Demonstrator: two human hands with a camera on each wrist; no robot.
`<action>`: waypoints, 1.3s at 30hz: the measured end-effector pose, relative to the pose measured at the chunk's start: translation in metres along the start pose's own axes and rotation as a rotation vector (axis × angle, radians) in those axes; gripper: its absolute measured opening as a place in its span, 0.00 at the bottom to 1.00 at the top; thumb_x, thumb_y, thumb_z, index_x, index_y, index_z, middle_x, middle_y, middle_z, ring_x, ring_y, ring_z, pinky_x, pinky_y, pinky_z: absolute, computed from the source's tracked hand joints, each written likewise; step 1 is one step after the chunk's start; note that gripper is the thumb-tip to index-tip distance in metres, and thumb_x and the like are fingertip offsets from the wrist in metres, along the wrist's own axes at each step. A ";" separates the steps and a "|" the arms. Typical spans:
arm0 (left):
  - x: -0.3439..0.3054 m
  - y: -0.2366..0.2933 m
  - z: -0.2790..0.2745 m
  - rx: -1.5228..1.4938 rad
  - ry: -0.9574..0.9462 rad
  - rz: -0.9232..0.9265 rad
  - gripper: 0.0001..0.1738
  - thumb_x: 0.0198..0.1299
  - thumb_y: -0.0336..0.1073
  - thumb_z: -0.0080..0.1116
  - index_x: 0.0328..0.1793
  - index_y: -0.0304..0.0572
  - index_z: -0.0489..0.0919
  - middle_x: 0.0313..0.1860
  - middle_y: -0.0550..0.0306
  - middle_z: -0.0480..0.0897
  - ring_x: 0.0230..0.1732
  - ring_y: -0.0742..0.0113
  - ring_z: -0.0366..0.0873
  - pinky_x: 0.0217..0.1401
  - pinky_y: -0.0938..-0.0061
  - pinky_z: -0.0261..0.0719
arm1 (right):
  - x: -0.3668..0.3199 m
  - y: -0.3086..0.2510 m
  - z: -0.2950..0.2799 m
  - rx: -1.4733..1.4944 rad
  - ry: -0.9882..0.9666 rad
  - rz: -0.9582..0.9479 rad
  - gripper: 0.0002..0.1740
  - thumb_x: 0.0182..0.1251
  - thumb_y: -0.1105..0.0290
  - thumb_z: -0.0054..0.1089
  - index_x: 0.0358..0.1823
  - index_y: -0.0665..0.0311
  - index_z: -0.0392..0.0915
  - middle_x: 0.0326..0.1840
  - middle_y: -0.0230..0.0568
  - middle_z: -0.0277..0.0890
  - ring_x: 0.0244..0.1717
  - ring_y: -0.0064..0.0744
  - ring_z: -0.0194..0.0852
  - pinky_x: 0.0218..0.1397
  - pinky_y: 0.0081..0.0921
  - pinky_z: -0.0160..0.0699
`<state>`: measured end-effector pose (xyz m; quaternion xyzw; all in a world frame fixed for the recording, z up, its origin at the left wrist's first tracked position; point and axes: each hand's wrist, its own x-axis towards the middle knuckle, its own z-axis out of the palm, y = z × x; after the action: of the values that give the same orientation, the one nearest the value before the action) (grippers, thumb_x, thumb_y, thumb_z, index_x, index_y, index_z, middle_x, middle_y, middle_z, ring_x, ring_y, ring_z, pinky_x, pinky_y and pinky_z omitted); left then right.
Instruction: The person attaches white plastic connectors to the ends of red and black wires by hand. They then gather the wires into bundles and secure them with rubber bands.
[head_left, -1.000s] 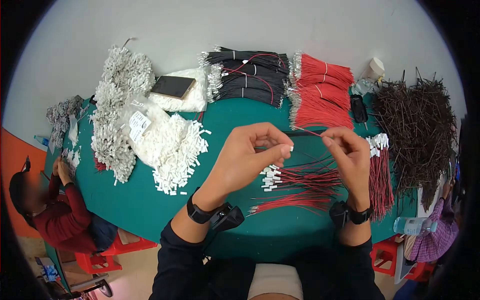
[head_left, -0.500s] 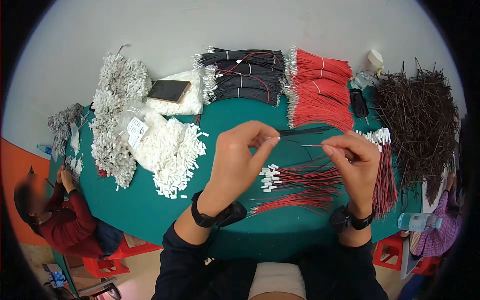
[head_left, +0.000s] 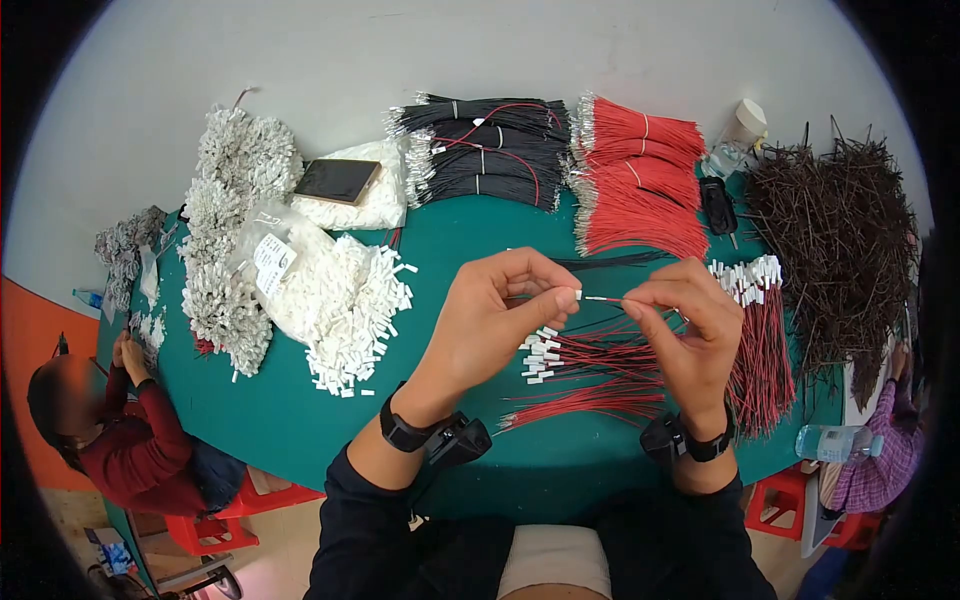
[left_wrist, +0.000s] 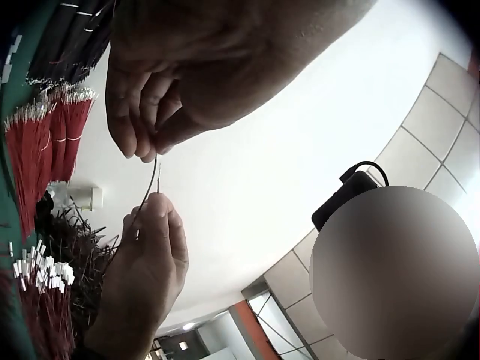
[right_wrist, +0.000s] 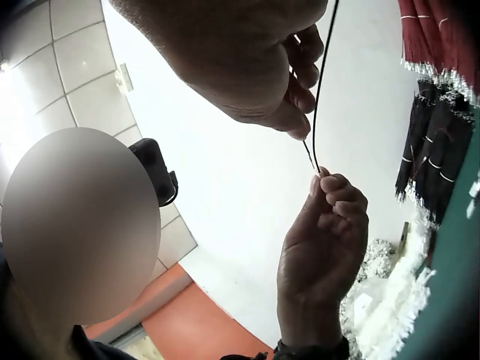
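Over the table's middle, my left hand pinches a small white connector housing between thumb and forefinger. From that pinch a thin black wire runs past my other hand. My right hand pinches a red wire close to its bare metal end, which points at the housing with its tip right at it. Under the hands lie red-and-black wires with white housings, and a loose bunch of red wires nearer me.
Loose white housings spill from a plastic bag at left. Tied black wire bundles and red wire bundles lie at the back. A heap of dark wires and a bottle are at right. A person sits at left.
Half a second ago the hands were farther apart. My left hand has turned, showing the housing, and my right hand has moved left, bringing the red wire's metal end up to it.
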<state>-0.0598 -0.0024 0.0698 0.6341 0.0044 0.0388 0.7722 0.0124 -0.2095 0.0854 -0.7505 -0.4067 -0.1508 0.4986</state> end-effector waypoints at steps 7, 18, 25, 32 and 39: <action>0.000 -0.001 0.000 -0.007 0.005 0.009 0.07 0.67 0.29 0.66 0.47 0.33 0.83 0.38 0.56 0.87 0.38 0.73 0.84 0.44 0.78 0.83 | 0.000 0.001 0.001 -0.052 0.021 -0.030 0.08 0.52 0.81 0.74 0.34 0.68 0.85 0.32 0.41 0.79 0.34 0.36 0.78 0.37 0.28 0.75; 0.000 -0.001 0.002 -0.015 0.003 0.013 0.07 0.67 0.29 0.66 0.47 0.33 0.83 0.38 0.56 0.87 0.39 0.73 0.84 0.45 0.78 0.83 | 0.000 0.001 0.004 -0.045 0.013 -0.019 0.06 0.54 0.79 0.74 0.32 0.67 0.84 0.31 0.40 0.79 0.34 0.36 0.77 0.37 0.29 0.73; -0.001 -0.002 0.002 0.032 0.013 0.012 0.07 0.66 0.27 0.66 0.47 0.31 0.84 0.38 0.54 0.87 0.39 0.72 0.84 0.46 0.78 0.82 | -0.002 0.001 0.004 0.011 0.014 0.028 0.06 0.54 0.80 0.73 0.32 0.68 0.83 0.30 0.40 0.80 0.34 0.37 0.77 0.39 0.29 0.74; -0.002 -0.001 0.003 0.049 0.013 0.005 0.07 0.65 0.26 0.67 0.46 0.31 0.84 0.38 0.54 0.87 0.39 0.72 0.84 0.46 0.78 0.83 | -0.002 0.003 0.005 0.089 0.012 0.081 0.06 0.55 0.80 0.72 0.31 0.69 0.82 0.30 0.39 0.80 0.34 0.34 0.77 0.39 0.27 0.73; -0.002 -0.001 0.003 0.035 0.017 -0.003 0.07 0.64 0.26 0.67 0.46 0.30 0.84 0.38 0.54 0.87 0.39 0.72 0.84 0.46 0.77 0.84 | -0.003 0.003 0.008 0.153 0.019 0.139 0.05 0.56 0.81 0.72 0.31 0.70 0.82 0.30 0.38 0.80 0.33 0.29 0.76 0.38 0.24 0.72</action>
<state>-0.0611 -0.0059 0.0690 0.6472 0.0128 0.0430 0.7610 0.0119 -0.2046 0.0779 -0.7352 -0.3592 -0.0913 0.5675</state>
